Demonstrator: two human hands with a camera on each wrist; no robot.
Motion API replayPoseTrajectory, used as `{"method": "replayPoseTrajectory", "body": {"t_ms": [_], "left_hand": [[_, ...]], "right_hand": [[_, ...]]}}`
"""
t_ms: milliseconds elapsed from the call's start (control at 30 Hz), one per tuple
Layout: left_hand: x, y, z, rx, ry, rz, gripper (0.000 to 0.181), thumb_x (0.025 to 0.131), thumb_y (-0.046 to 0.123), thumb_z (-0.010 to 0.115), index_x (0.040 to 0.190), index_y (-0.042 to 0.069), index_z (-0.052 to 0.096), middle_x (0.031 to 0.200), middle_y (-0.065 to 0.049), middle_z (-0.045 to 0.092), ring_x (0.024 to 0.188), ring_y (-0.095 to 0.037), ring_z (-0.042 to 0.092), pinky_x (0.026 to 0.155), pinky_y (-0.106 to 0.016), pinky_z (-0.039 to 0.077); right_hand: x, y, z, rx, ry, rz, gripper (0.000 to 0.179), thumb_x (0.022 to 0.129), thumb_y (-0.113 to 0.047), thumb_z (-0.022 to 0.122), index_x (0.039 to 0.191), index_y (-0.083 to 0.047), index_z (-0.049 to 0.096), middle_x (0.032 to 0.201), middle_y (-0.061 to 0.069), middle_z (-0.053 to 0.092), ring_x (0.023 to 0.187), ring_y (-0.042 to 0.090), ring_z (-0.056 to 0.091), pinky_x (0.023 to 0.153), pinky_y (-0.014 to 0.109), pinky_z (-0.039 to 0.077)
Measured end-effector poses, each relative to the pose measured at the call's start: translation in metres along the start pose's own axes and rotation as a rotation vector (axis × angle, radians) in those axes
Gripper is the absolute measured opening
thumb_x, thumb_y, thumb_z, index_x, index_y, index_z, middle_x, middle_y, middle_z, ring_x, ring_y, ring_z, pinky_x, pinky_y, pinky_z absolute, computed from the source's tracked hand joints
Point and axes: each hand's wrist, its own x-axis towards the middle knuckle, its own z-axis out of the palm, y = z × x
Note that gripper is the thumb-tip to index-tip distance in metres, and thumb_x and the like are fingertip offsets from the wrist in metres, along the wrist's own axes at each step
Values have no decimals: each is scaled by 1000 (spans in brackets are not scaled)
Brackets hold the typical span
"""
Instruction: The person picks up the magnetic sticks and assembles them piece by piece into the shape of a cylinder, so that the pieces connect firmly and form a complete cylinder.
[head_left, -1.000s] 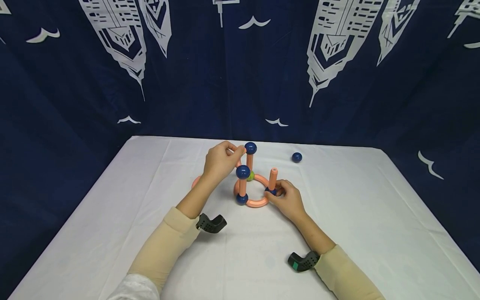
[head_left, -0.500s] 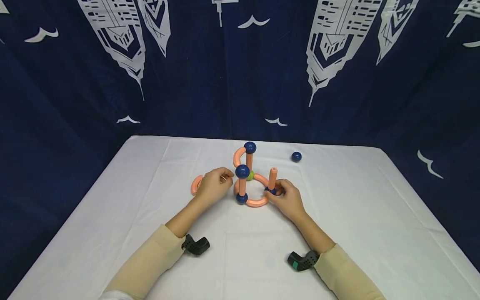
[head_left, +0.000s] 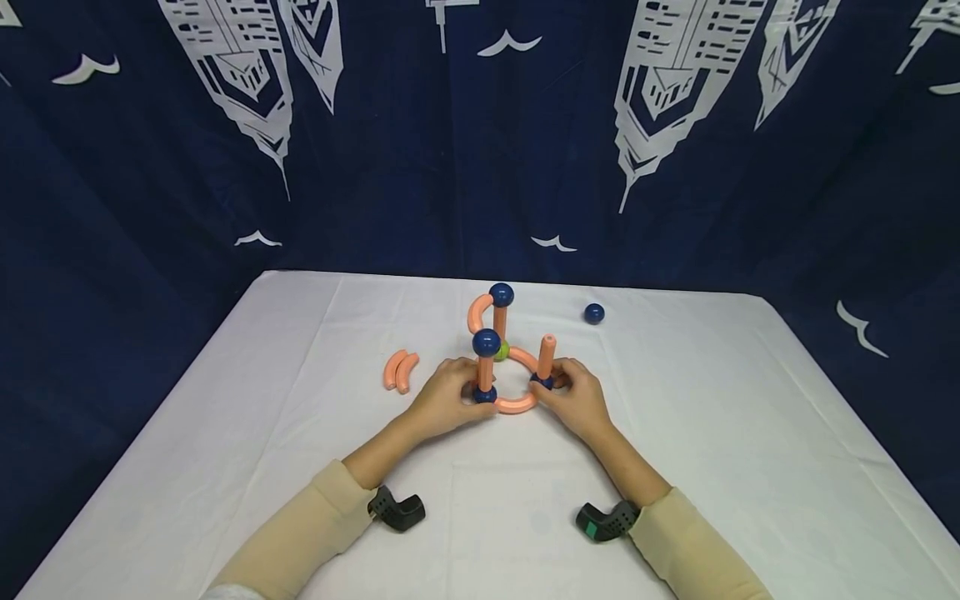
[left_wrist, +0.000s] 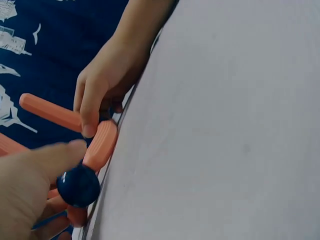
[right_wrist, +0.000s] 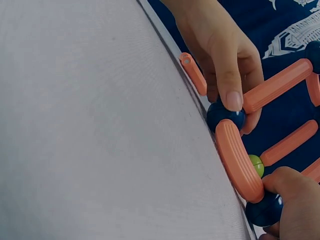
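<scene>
A toy frame of orange rods and balls stands mid-table. My left hand [head_left: 442, 404] grips its near-left blue ball [head_left: 485, 395], thumb in front and fingers behind. With the thumb and fingers of my right hand [head_left: 581, 400] I pinch the near-right blue ball [head_left: 542, 382]. A curved orange rod [right_wrist: 237, 160] links these two balls. An upright rod [head_left: 547, 358] with a bare top rises from the right ball. Two other uprights carry blue balls, the near one [head_left: 487, 342] and the far one [head_left: 502, 294]. A curved rod [head_left: 477, 315] touches the far one; a green ball [head_left: 502, 350] sits below.
Two loose curved orange rods [head_left: 401, 371] lie side by side to the left of the frame. One loose blue ball [head_left: 594, 313] rests at the back right. White cloth covers the table [head_left: 712, 433], and a dark blue patterned curtain [head_left: 450, 167] hangs behind it.
My left hand let go of the upper curved rod, which stays on the frame, and came down to grip the near-left ball. The loose rods are uncovered. My right hand has stayed put.
</scene>
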Motion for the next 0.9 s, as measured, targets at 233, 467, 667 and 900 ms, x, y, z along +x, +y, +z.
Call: {"method": "replayPoseTrajectory", "body": {"t_ms": [233, 467, 667, 900], "left_hand": [[-2, -1, 8, 18, 53, -31, 29, 79, 28, 82, 100, 11, 70, 99, -3, 64, 92, -21, 51, 79, -36, 41], [-4, -4, 9, -5, 107, -66, 26, 82, 21, 80, 101, 9, 68, 107, -7, 64, 96, -23, 55, 81, -38, 44], [-4, -8, 9, -29, 182, -88, 29, 83, 13, 78, 107, 2, 65, 111, -12, 62, 103, -28, 57, 88, -43, 46], [-5, -12, 10, -66, 229, -98, 31, 85, 9, 76, 111, -3, 64, 106, -14, 60, 96, -27, 61, 87, -42, 48]], "right_hand": [[-1, 1, 1, 22, 34, -26, 29, 77, -16, 83, 98, -2, 69, 90, 8, 63, 85, 24, 57, 75, 38, 47], [-2, -1, 1, 56, 33, -42, 26, 75, -14, 85, 94, -3, 70, 88, 7, 63, 82, 24, 57, 71, 34, 45], [-3, -1, 2, 87, 6, -76, 26, 74, -13, 85, 92, -4, 69, 84, 6, 62, 77, 23, 57, 66, 29, 43], [-3, -1, 2, 95, -20, -123, 24, 75, -13, 85, 91, -6, 68, 82, 6, 60, 73, 20, 54, 63, 27, 42]]}}
